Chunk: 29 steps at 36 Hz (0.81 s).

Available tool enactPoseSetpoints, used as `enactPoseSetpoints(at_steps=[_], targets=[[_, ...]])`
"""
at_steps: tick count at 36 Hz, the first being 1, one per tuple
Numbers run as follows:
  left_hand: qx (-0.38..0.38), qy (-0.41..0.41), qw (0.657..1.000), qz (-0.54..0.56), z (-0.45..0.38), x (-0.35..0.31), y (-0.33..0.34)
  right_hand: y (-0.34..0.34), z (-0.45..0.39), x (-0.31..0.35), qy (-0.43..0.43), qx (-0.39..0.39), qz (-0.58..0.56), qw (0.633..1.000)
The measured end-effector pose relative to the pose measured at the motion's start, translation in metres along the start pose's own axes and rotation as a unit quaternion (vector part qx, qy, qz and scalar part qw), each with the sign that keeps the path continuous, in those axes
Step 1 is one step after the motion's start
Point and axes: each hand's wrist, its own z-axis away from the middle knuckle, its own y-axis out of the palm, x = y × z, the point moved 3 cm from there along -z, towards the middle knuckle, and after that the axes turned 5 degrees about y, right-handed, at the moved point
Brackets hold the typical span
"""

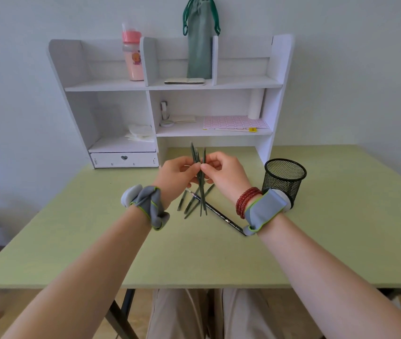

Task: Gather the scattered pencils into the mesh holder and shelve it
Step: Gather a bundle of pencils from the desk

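Several dark green pencils [199, 157] stand in a loose bunch above the green table [72, 228], their lower ends near the tabletop. My left hand [173, 178] grips the bunch from the left and my right hand [223, 174] pinches it from the right. One black pencil [221, 216] lies flat on the table below my right wrist. The black mesh holder [283, 181] stands upright and looks empty, just right of my right wrist. Behind stands the white desk shelf [170, 86].
The shelf holds a pink bottle [133, 57], a green drawstring pouch [200, 40], a flat case [184, 81], a tape dispenser [164, 110], a sticker sheet [234, 123], a white roll [255, 104] and a small drawer [124, 159]. The table's front edge is close to my lap.
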Motion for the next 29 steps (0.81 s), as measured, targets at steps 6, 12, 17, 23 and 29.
enactPoseSetpoints(at_steps=[6, 12, 17, 23, 29], targets=[[0.01, -0.015, 0.999, 0.046, -0.002, 0.004, 0.003, -0.002, -0.004, -0.004, -0.006, -0.008, -0.01, 1.0], [0.043, -0.046, 0.992, 0.113, 0.0, 0.005, 0.013, -0.004, -0.003, -0.007, 0.043, 0.038, -0.113, 0.992], [0.067, -0.057, 0.987, 0.136, -0.001, 0.005, 0.021, -0.004, -0.003, -0.008, 0.064, 0.073, -0.174, 0.98], [0.072, -0.054, 0.985, 0.147, -0.004, 0.002, 0.032, -0.014, -0.007, -0.01, 0.065, 0.052, -0.157, 0.984], [0.081, -0.039, 0.985, 0.145, -0.013, -0.011, 0.047, -0.034, -0.011, -0.007, 0.038, 0.01, -0.097, 0.995]])
